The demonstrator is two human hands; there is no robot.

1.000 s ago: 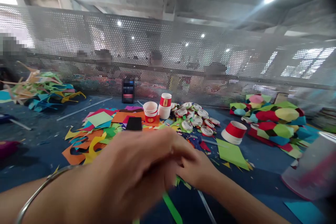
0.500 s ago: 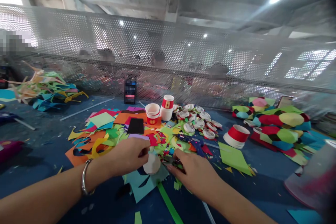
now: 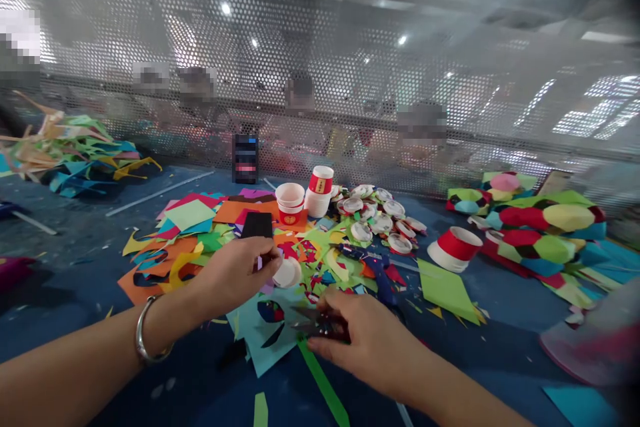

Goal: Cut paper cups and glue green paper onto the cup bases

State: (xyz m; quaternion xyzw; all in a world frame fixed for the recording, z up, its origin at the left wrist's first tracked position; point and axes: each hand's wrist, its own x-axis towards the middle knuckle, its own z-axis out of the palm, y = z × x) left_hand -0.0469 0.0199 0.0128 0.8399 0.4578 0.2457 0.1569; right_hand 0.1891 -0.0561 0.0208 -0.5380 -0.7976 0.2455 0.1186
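My left hand [image 3: 240,270], a silver bangle on its wrist, pinches the edge of a round white piece [image 3: 287,273] that looks like a paper cup bottom. In my right hand [image 3: 350,327] is a pair of small scissors [image 3: 315,324], blades pointing left and slightly parted. Beneath them lies a light blue paper sheet [image 3: 265,340] with holes cut out. A green paper strip [image 3: 323,380] runs toward me from that sheet. Colourful paper scraps [image 3: 320,250] cover the table around both hands.
Paper cups [image 3: 290,205] stand behind the scraps, beside a heap of cut cup bottoms [image 3: 370,213]. A blue glue gun [image 3: 380,273] lies right of centre, near a red-and-white cup [image 3: 455,248]. Patchwork paper shapes [image 3: 540,233] sit at right. A phone [image 3: 245,159] leans against the perforated screen [image 3: 350,80].
My left hand has lifted the round white piece up and away from the light blue sheet. The scissors have shifted down and left, showing their blades. The head view has tilted downward.
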